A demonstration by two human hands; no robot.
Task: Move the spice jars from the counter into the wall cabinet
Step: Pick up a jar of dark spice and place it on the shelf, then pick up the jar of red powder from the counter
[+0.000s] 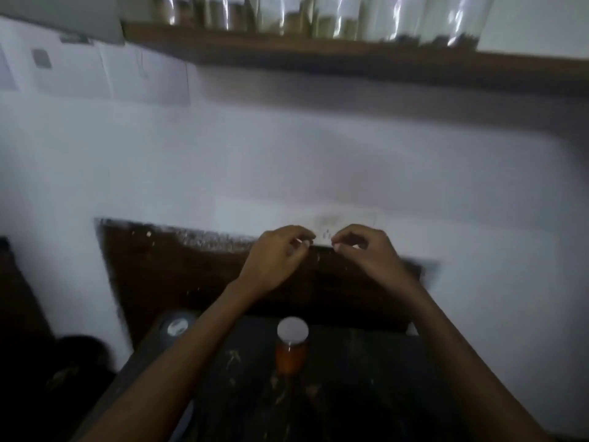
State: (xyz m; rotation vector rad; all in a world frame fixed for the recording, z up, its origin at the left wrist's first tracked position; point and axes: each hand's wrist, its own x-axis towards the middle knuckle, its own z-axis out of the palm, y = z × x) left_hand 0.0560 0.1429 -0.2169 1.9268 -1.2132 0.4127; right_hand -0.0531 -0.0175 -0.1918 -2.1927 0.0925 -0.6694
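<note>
A spice jar (291,349) with a white lid and orange-red contents stands upright on the dark counter (366,393), between my forearms. My left hand (274,260) and my right hand (366,253) hover side by side above and beyond the jar, in front of the white wall. Both have loosely curled fingers and hold nothing. High up, a brown wooden shelf (318,59) carries several clear jars (452,20) with spices at their bottoms. The picture is blurred.
A round dark object with a pale centre (177,327) sits at the counter's back left. A dark brown panel (178,269) lies behind the counter. A wall socket plate (344,223) is just past my fingertips. A grey cabinet corner (79,17) shows at top left.
</note>
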